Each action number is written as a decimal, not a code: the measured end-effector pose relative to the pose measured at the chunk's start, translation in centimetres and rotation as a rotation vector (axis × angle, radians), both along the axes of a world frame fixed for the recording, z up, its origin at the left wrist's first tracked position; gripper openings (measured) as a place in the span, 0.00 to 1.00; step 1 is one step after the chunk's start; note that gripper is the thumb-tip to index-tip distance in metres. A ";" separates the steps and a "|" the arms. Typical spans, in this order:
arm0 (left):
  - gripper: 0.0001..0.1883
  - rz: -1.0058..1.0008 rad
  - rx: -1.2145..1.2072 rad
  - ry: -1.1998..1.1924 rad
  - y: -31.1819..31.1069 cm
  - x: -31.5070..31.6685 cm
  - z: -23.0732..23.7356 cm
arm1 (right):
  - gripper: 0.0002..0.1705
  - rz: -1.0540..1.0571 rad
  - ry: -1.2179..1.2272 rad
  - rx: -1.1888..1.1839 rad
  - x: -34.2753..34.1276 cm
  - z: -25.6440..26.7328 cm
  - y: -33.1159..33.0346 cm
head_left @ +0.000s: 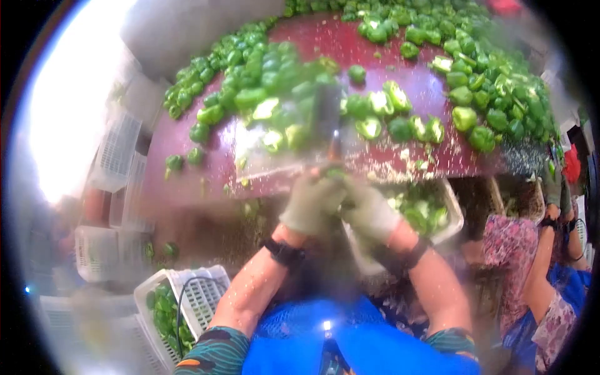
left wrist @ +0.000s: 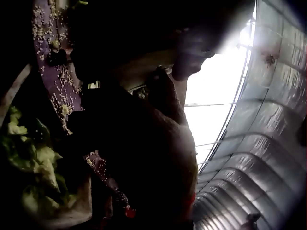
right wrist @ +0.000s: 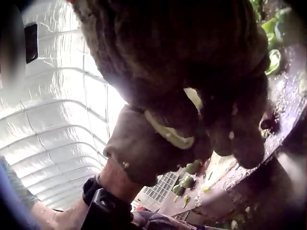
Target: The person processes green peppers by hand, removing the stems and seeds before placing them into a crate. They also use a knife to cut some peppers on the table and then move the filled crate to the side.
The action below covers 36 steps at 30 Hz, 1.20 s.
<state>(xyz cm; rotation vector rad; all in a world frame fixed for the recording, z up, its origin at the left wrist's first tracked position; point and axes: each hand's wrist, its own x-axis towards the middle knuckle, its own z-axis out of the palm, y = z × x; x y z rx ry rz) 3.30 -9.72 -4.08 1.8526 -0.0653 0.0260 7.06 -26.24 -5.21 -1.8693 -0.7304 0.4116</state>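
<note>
Both gloved hands meet just below the table edge in the head view, the left hand [head_left: 312, 203] beside the right hand [head_left: 370, 209]. Between their curled fingers they grip a green pepper piece [head_left: 334, 171], mostly hidden by the gloves. Its pale cut rim [right wrist: 168, 133] shows between the gloves in the right wrist view, where the right hand [right wrist: 177, 52] looms dark above the left hand [right wrist: 139, 143]. A blurred dark upright object [head_left: 327, 109] stands just beyond the fingertips; what it is cannot be told. The left wrist view is mostly dark glove.
Whole and halved green peppers [head_left: 481, 137] spread over the red table [head_left: 312, 37], with pale seeds along its near edge. A white crate [head_left: 457, 215] with pepper pieces sits below that edge; another crate [head_left: 203, 300] is at lower left. Another person's gloved hands [head_left: 553, 187] are at right.
</note>
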 end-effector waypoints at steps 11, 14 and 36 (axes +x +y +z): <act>0.17 0.089 -0.530 0.238 -0.8 0.0 -0.9 | 0.18 0.045 0.239 0.042 0.3 1.5 -0.5; 0.17 0.119 -0.673 0.292 -0.6 0.6 -1.0 | 0.13 -0.090 0.393 0.174 -0.4 0.2 -0.4; 0.20 0.263 -0.344 0.172 -4.2 -0.2 0.8 | 0.21 -0.252 0.360 0.523 0.4 0.8 -0.5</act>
